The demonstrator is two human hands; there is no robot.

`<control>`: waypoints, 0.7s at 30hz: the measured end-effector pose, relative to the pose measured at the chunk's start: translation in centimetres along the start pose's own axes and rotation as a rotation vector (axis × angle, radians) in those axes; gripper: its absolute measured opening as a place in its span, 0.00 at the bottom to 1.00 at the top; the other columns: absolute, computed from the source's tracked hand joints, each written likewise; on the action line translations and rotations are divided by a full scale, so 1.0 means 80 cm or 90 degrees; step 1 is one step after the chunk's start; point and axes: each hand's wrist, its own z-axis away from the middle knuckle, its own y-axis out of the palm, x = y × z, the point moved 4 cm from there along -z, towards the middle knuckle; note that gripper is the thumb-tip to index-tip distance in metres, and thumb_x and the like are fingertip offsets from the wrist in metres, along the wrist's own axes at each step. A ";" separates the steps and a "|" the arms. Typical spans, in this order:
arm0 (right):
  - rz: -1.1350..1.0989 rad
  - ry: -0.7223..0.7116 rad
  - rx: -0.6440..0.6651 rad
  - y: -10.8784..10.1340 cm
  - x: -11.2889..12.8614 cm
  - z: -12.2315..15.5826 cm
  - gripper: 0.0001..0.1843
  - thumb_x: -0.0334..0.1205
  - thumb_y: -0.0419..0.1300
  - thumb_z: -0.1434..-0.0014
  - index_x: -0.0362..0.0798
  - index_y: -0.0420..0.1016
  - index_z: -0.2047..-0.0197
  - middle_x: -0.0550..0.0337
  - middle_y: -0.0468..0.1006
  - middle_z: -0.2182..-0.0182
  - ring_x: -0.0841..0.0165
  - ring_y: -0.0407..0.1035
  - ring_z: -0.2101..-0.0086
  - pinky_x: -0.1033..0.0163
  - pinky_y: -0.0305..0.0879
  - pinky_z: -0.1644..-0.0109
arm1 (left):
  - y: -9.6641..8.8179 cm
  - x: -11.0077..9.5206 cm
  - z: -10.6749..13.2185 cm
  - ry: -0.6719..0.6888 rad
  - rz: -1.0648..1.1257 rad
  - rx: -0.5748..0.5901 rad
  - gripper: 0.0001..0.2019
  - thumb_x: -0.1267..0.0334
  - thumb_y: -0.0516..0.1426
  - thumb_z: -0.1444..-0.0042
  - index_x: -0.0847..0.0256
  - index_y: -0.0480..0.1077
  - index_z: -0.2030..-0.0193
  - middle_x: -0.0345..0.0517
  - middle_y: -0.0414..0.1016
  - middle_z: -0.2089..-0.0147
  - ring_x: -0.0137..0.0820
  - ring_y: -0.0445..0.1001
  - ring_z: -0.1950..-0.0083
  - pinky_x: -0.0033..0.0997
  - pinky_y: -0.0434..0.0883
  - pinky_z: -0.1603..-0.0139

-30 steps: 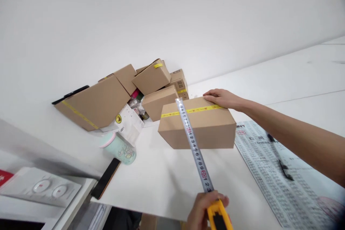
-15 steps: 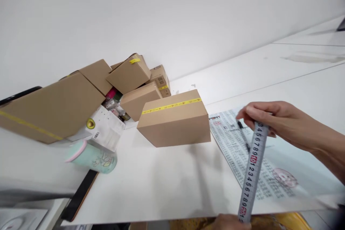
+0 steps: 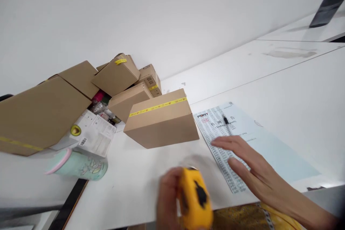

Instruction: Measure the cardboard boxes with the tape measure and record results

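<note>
A yellow tape measure (image 3: 196, 197) with a black mark sits in my left hand (image 3: 168, 199), whose fingers are closed round its case at the near edge of the table; the hand is a little blurred. Over the lower part of a light blue printed report (image 3: 269, 151), my right hand (image 3: 250, 167) holds nothing, its fingers stretched out and thumb apart. On the report, just beyond those fingertips, lies a pen (image 3: 226, 120) with a black end. A closed cardboard box (image 3: 161, 129) with yellow tape along its top stands ahead of my left hand.
More cardboard boxes (image 3: 115, 73) are stacked at the back left against the wall. A mint tumbler (image 3: 88, 165) with a pink rim and a white packet (image 3: 94, 133) stand on the left. A dark object (image 3: 326, 5) is at the far right.
The silver tape blade that was stretched between both hands is no longer seen. My right hand has let go of its end and opened. My left hand has risen into view with the tape measure.
</note>
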 end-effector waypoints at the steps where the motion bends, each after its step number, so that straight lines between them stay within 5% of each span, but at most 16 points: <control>1: 0.034 -0.008 -0.022 0.000 -0.003 -0.009 0.20 0.43 0.52 0.28 0.62 0.66 0.35 0.54 0.74 0.42 0.61 0.70 0.43 0.53 0.72 0.43 | -0.018 -0.026 -0.021 0.115 -0.044 -0.068 0.36 0.45 0.71 0.55 0.54 0.70 0.40 0.57 0.75 0.42 0.52 0.76 0.43 0.45 0.76 0.48; 3: 0.099 -0.042 -0.051 0.007 0.000 -0.032 0.25 0.42 0.53 0.29 0.60 0.60 0.30 0.50 0.70 0.37 0.59 0.64 0.37 0.49 0.68 0.38 | -0.056 -0.074 -0.077 0.277 -0.110 -0.200 0.33 0.55 0.69 0.53 0.53 0.68 0.39 0.52 0.77 0.47 0.47 0.79 0.47 0.41 0.78 0.54; 5: 0.154 -0.099 -0.063 0.023 0.010 -0.061 0.27 0.42 0.53 0.29 0.55 0.60 0.29 0.47 0.66 0.33 0.57 0.58 0.33 0.46 0.64 0.35 | -0.088 -0.111 -0.146 0.348 -0.136 -0.270 0.33 0.62 0.68 0.58 0.56 0.68 0.42 0.47 0.77 0.53 0.43 0.80 0.51 0.36 0.77 0.57; 8: 0.251 -0.144 -0.045 0.055 0.024 -0.113 0.26 0.43 0.52 0.28 0.51 0.62 0.29 0.47 0.57 0.28 0.55 0.46 0.28 0.44 0.55 0.30 | -0.115 -0.134 -0.245 0.322 -0.113 -0.273 0.31 0.63 0.64 0.58 0.59 0.64 0.44 0.42 0.78 0.60 0.38 0.80 0.55 0.36 0.75 0.55; 11: 0.315 -0.129 -0.040 0.077 0.023 -0.162 0.29 0.48 0.54 0.29 0.51 0.62 0.29 0.47 0.52 0.25 0.53 0.43 0.27 0.40 0.47 0.28 | -0.122 -0.127 -0.298 0.246 -0.096 -0.251 0.24 0.59 0.62 0.54 0.59 0.62 0.51 0.42 0.77 0.61 0.38 0.81 0.61 0.38 0.76 0.58; 16: 0.328 -0.130 -0.001 0.086 0.012 -0.180 0.27 0.54 0.55 0.30 0.45 0.73 0.37 0.45 0.67 0.32 0.47 0.57 0.33 0.41 0.61 0.35 | -0.118 -0.114 -0.277 0.139 -0.101 -0.213 0.22 0.58 0.62 0.53 0.58 0.63 0.52 0.45 0.78 0.58 0.41 0.82 0.58 0.42 0.78 0.57; 21: 0.286 -0.270 -0.111 0.079 0.029 -0.091 0.17 0.41 0.58 0.32 0.48 0.75 0.42 0.49 0.74 0.37 0.53 0.59 0.33 0.45 0.63 0.33 | -0.155 -0.108 -0.171 0.079 -0.100 -0.225 0.27 0.50 0.65 0.49 0.52 0.68 0.43 0.48 0.79 0.46 0.47 0.81 0.48 0.46 0.80 0.51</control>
